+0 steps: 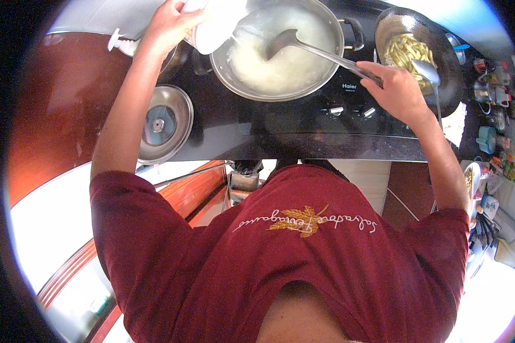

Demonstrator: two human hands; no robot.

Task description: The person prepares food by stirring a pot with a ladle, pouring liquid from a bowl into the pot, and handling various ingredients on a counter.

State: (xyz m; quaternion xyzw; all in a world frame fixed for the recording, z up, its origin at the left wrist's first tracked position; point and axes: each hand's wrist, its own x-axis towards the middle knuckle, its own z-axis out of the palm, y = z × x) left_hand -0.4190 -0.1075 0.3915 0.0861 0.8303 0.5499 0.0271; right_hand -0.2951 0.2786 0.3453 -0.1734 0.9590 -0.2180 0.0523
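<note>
My left hand (169, 26) grips a tilted white bowl (220, 26) over the left rim of a large metal pot (276, 97) on the stove. A thin pale stream seems to run from the bowl into the pot. Cloudy whitish liquid (269, 71) fills the pot. With my right hand (397, 94) I hold the handle of a metal ladle (320, 52), closed around it. The ladle's head dips into the liquid near the pot's middle. The bowl's inside is hidden from this view.
Right of the pot stands a dark wok (449, 86) with cut greenish-yellow vegetable strips (406, 51) and a metal spatula (428, 71). A round metal lid (180, 123) lies at the left. Stove knobs (337, 111) sit in front. Jars and bottles crowd the far right.
</note>
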